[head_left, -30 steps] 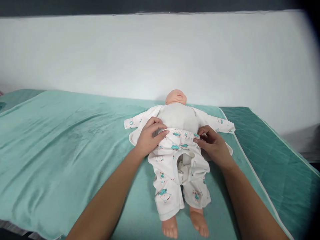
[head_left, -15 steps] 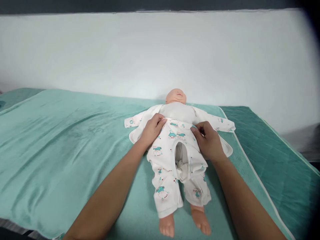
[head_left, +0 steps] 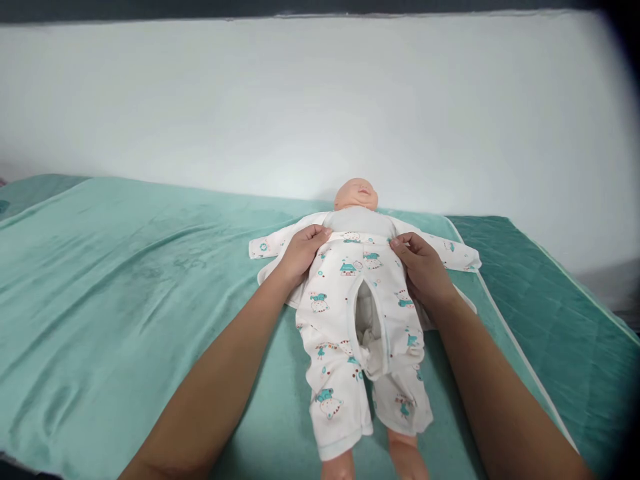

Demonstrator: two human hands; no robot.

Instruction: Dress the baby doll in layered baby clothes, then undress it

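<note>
A baby doll [head_left: 356, 194] lies on its back, head toward the wall. It wears white printed baby pants [head_left: 333, 313] with an opening at the crotch, where white cloth shows. My left hand [head_left: 306, 252] pinches the waistband at its left side. At the other side of the waistband, my right hand [head_left: 421, 265] grips the cloth between thumb and fingers. A white long-sleeved baby top [head_left: 453, 255] lies spread open under the doll, its sleeves stretched out to both sides. The doll's feet are cut off by the bottom edge of the view.
A light green blanket [head_left: 125, 287] with some wrinkles covers the surface under the doll. On the right, a darker green quilted cover [head_left: 545, 313] shows beyond the blanket's pale edge. A white wall [head_left: 250, 107] rises directly behind the doll's head.
The waistband has been drawn up higher on the doll's belly and lies straighter across. My right hand has moved up and slightly right with it; my left hand has shifted little.
</note>
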